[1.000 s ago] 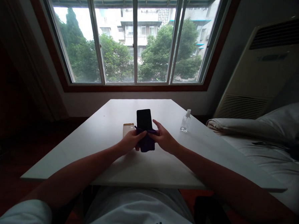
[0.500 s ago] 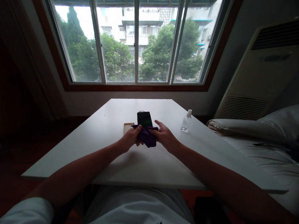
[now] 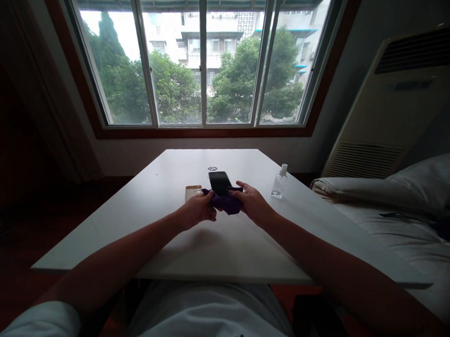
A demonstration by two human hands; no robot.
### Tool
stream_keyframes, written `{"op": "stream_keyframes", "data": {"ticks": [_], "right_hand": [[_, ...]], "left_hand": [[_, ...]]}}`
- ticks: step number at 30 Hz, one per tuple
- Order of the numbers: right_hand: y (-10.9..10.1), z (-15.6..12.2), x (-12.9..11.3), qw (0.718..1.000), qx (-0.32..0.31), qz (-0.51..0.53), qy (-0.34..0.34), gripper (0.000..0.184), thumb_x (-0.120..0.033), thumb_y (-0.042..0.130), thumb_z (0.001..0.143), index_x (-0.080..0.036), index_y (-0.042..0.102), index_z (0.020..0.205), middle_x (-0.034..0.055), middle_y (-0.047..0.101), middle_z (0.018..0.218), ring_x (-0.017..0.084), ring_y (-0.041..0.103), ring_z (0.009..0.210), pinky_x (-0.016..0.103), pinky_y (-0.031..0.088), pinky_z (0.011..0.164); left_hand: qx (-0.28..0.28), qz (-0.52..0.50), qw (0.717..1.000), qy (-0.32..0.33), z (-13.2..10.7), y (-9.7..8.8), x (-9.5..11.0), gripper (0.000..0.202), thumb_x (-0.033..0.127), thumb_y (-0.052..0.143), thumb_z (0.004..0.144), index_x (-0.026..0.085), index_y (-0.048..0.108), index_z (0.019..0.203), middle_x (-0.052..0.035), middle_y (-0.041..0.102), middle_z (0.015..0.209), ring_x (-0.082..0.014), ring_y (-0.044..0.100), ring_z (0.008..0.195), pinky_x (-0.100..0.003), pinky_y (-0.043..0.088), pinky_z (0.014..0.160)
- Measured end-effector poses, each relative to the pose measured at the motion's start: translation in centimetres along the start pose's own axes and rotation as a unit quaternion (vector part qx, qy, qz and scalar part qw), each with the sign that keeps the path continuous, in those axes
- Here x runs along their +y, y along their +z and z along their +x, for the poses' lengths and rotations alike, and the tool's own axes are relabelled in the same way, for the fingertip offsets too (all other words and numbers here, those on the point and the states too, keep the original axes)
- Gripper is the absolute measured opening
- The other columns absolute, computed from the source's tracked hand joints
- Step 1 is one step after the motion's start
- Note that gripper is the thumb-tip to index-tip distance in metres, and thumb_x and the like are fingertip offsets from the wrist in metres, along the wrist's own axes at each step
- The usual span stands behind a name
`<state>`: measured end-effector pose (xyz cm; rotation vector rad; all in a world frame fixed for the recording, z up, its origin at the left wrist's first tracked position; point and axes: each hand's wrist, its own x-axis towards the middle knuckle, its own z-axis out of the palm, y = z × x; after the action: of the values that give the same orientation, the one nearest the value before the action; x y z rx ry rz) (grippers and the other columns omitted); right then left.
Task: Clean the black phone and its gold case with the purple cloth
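Phone (image 3: 220,181) and cloth (image 3: 228,204) look to be held up over the middle of the white table (image 3: 239,254), between the left hand (image 3: 197,207) and the right hand (image 3: 256,204). The biggest worry is the table: if the phone slid out of the loose cloth, it could drop on that flat top and crack. Next come the hands. The left hand pinches the cloth by the phone's left side, thumb on top, and the right hand grips the cloth at the other side. I can't tell how well the fingers underneath hold the phone. A hard tug from one hand could pull the cloth away and make the phone tip. The clear bottle (image 3: 279,186) stands upright well off to the right, so only a big swing could knock it over. The gold case (image 3: 192,191), or maybe another phone, is just beside the left hand, so a slip that way could bump it. Smallest are the dark loops (image 3: 212,169), near the phone's far end, which could get caught on it. The phone's long side runs toward the window (image 3: 231,58), far end leaning a bit left; its near end hides in the cloth, and its dark screen faces up.
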<state>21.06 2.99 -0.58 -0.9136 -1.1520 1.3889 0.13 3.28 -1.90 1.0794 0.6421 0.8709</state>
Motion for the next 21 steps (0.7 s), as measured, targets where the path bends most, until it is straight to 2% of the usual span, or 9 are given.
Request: {"op": "stream_keyframes", "data": {"ticks": [2,5,7,10,11,13,15,18,21], "right_hand": [[0.0,0.0,-0.3,1.000,0.002,0.002,-0.006,0.085,-0.023,0.076,0.081,-0.011,0.029,0.150,0.0163,0.068,0.116,0.024,0.072,0.091,0.036,0.063,0.080],[-0.1,-0.1,-0.8,1.000,0.003,0.012,-0.017,0.086,-0.023,0.077,0.080,-0.011,0.029,0.151,0.0162,0.067,0.118,0.023,0.071,0.092,0.036,0.062,0.083],[-0.2,-0.1,-1.0,1.000,0.005,0.018,-0.022,0.087,-0.023,0.078,0.080,-0.012,0.029,0.151,0.0163,0.066,0.121,0.023,0.071,0.094,0.035,0.062,0.083],[-0.3,-0.1,-1.1,1.000,0.004,0.023,-0.018,0.086,-0.022,0.077,0.080,-0.011,0.029,0.151,0.0163,0.066,0.122,0.022,0.071,0.095,0.032,0.062,0.084],[-0.3,-0.1,-1.1,1.000,0.003,0.022,-0.015,0.086,-0.022,0.077,0.080,-0.011,0.029,0.150,0.0161,0.066,0.121,0.022,0.071,0.094,0.032,0.062,0.083],[-0.2,-0.2,-1.0,1.000,-0.003,0.021,-0.006,0.085,-0.021,0.076,0.080,-0.011,0.029,0.150,0.0157,0.068,0.118,0.021,0.071,0.092,0.030,0.062,0.080],[0.0,-0.4,-0.9,1.000,-0.012,0.024,0.000,0.085,-0.021,0.075,0.081,-0.011,0.029,0.151,0.0155,0.069,0.116,0.021,0.070,0.090,0.030,0.062,0.077],[0.5,-0.9,-1.0,0.999,-0.026,0.021,0.007,0.086,-0.022,0.076,0.081,-0.011,0.027,0.152,0.0154,0.069,0.114,0.021,0.070,0.087,0.031,0.062,0.075],[1.0,-1.3,-1.1,0.999,-0.024,0.005,0.022,0.087,-0.022,0.076,0.081,-0.010,0.027,0.152,0.0167,0.067,0.118,0.020,0.070,0.085,0.031,0.062,0.074]], "left_hand": [[0.039,0.031,0.999,-0.005,0.0,0.0,0.2,0.030,0.040,0.055,0.097,0.012,0.055,0.107,-0.0114,0.067,0.088,-0.0133,0.061,0.057,-0.031,0.056,0.057],[0.153,0.115,0.981,0.013,-0.2,0.1,0.6,0.040,0.031,0.061,0.092,0.013,0.052,0.126,-0.0123,0.064,0.103,-0.0134,0.061,0.062,-0.030,0.055,0.057],[0.230,0.169,0.957,0.050,-0.3,0.1,0.9,0.049,0.027,0.062,0.090,0.015,0.048,0.135,-0.0131,0.061,0.113,-0.0138,0.061,0.069,-0.028,0.052,0.056],[0.281,0.212,0.927,0.129,-0.6,0.1,1.4,0.040,0.028,0.060,0.090,0.017,0.055,0.129,-0.0114,0.061,0.116,-0.0133,0.058,0.078,-0.022,0.047,0.058],[0.283,0.219,0.922,0.150,-0.7,0.0,1.6,0.035,0.028,0.059,0.090,0.016,0.059,0.123,-0.0103,0.062,0.112,-0.0128,0.057,0.078,-0.021,0.045,0.058],[0.253,0.213,0.930,0.158,-0.8,0.1,1.8,0.028,0.030,0.059,0.090,0.015,0.063,0.112,-0.0083,0.064,0.099,-0.0113,0.054,0.070,-0.021,0.041,0.054],[0.192,0.189,0.954,0.129,-0.9,0.4,1.7,0.027,0.038,0.058,0.090,0.014,0.063,0.102,-0.0059,0.062,0.086,-0.0093,0.048,0.058,-0.021,0.035,0.048],[0.104,0.148,0.981,0.064,-0.9,0.9,1.3,0.041,0.055,0.055,0.091,0.014,0.057,0.086,-0.0032,0.057,0.071,-0.0074,0.041,0.049,-0.020,0.026,0.044],[0.068,0.122,0.990,0.023,-0.9,1.4,0.9,0.045,0.059,0.053,0.090,0.015,0.050,0.078,-0.0011,0.052,0.062,-0.0068,0.038,0.045,-0.019,0.020,0.042]]}}
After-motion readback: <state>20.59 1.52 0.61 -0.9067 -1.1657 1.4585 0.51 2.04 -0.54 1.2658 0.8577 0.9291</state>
